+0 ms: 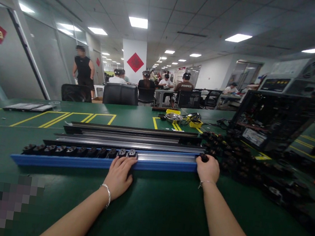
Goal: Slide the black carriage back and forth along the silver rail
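Note:
A long blue rail point(82, 161) lies across the green table point(145, 209), with a row of several small black socket modules point(83, 151) seated in its left half. My left hand point(119, 173) rests flat on the rail's front edge, fingers stretched toward the last module in the row. At the rail's right end, my right hand point(208, 169) is closed on a small black module point(203, 157). Behind the blue rail lie two more long rails, silver and black point(131, 138).
A heap of loose black modules point(250, 165) spreads over the table at right, below a black open-frame machine point(273, 118). A metal bowl and yellow items point(183, 118) sit farther back. Office chairs point(120, 93) and several seated people are beyond; one person stands at left.

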Tool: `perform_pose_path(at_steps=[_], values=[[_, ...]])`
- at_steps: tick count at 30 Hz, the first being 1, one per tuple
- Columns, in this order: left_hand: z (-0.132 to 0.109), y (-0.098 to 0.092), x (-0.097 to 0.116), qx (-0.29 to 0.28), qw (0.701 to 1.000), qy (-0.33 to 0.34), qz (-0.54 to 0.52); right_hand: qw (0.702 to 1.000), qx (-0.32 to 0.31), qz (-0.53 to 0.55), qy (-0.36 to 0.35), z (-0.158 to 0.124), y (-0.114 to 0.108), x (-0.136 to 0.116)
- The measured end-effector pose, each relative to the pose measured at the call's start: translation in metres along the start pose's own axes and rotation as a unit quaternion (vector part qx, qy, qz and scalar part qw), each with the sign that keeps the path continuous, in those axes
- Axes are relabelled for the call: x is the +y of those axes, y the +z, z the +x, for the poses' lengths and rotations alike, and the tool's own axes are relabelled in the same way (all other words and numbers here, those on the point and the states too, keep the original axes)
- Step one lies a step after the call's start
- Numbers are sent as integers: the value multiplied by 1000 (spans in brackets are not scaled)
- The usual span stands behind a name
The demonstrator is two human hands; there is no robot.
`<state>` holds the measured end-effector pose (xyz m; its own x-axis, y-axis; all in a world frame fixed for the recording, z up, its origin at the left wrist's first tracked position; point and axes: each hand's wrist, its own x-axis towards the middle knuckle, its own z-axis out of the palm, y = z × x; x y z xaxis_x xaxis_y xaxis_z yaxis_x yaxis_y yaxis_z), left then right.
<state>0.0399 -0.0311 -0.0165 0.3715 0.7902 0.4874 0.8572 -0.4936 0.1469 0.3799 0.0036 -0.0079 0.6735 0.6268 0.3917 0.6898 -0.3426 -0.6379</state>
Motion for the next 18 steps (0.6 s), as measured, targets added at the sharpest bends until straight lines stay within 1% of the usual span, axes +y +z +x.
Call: perform_pose_path(at_steps=[5,11,18], values=[[0,1,-1,-1,1000,2,-1,1000,2,-3,8,2,-1,1],[0,1,-1,1,1000,4,1,1000,21,9,21,7,0,7],[-1,3,-2,6,1000,6,1,999,20,16,34,11,-3,12]])
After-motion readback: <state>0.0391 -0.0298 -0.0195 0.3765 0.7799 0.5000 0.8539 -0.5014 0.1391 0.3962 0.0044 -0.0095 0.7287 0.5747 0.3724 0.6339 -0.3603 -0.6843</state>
